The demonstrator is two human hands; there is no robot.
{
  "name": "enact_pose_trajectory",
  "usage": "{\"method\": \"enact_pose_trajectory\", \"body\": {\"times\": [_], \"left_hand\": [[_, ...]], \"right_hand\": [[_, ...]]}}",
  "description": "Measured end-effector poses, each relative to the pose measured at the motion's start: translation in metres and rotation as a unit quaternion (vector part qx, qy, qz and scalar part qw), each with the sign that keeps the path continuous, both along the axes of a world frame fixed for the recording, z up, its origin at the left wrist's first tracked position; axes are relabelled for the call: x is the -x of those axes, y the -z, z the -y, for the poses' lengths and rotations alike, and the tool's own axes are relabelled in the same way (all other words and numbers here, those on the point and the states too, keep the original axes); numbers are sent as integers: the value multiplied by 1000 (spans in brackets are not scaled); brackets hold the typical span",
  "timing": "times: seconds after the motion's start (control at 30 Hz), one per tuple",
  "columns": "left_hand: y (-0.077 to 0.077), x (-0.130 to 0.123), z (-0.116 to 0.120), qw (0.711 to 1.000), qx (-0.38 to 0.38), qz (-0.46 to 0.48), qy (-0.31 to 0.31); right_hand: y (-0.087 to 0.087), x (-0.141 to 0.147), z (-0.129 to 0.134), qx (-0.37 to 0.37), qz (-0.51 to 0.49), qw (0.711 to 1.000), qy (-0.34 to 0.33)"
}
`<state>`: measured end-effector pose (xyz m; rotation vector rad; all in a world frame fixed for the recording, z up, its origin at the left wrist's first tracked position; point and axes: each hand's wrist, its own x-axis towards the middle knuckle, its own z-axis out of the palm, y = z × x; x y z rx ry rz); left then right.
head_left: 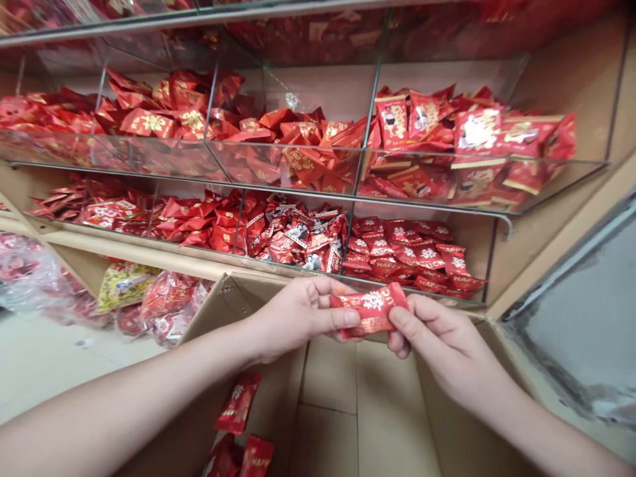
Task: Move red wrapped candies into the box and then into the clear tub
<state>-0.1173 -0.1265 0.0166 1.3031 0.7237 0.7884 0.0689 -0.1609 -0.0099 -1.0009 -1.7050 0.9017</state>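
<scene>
A red wrapped packet [372, 309] with white and gold print is stretched between both hands, above an open cardboard box [328, 424]. My left hand [303, 315] pinches its left end between thumb and fingers. At the right end, my right hand [440, 338] grips it the same way. Inside the box, on the left, lie a few similar red packets [238, 403], partly cut off by the lower edge of the view.
Beyond the box stands a shelf [163, 255] with glass dividers, its compartments filled with red packets [298, 232]. Plastic bags [166, 301] of packets lie at the lower left. A grey panel [591, 298] is at the right.
</scene>
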Motion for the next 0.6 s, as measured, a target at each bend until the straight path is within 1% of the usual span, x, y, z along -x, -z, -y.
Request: {"method": "enact_pose_trajectory", "body": {"times": [0.07,0.13,0.23,0.3,0.4,0.5,0.6], "left_hand": [[1,1,0,999,-17,-30,-3],[2,1,1,998,-45,-44,-22],[4,0,2,995,-87,-22,-39],[6,-1,3,995,-92,-26,-13],[7,-1,4,993,-84,-77,40],[7,1,5,989,-56,-119,64],[7,3,6,986,-36,-140,84]], "right_hand": [[1,-2,1,-3,20,1000,8],[1,-2,1,10,23,1000,3],[-1,-1,0,40,-23,999,-23],[-3,0,-1,55,-62,996,-42],[-5,-1,-3,77,-76,993,-45],[-5,-3,-4,96,-71,992,-35],[-6,-4,-3,95,-63,993,-32]]}}
